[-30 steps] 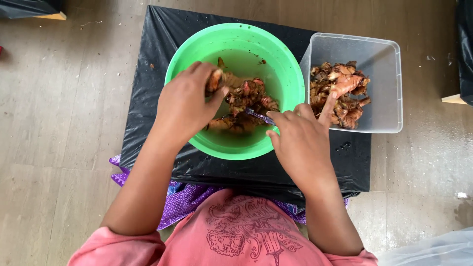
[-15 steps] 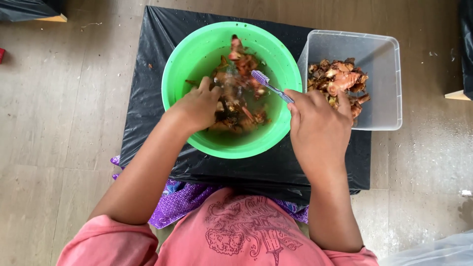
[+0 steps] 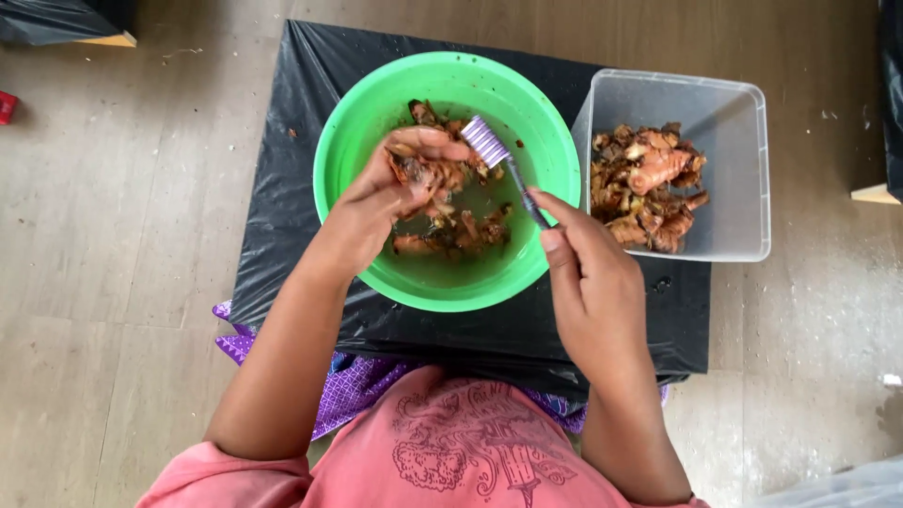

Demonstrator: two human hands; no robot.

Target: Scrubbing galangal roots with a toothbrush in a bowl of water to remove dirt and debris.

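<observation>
A pale wooden floor (image 3: pixel 122 235) lies open to the left, with wide bare boards around a low surface wrapped in black plastic sheet (image 3: pixel 282 216). Nearest, the right hand (image 3: pixel 597 292) is closed around the handle of a purple toothbrush (image 3: pixel 499 160), bristles raised over the round green plastic bowl (image 3: pixel 343 160). The left hand (image 3: pixel 376 202) grips a brown, knobbly, wet root piece (image 3: pixel 423 171) above murky water. Just beside the bowl's right rim stands a clear rectangular plastic tub (image 3: pixel 743 169) of more roots, close to the sheet's edge.

Place: a home floor used for food prep
Signs: worn plank floor (image 3: pixel 122 235); plastic-wrapped low worktop (image 3: pixel 282 188); green basin (image 3: pixel 348 160); clear tub (image 3: pixel 743 169)
</observation>
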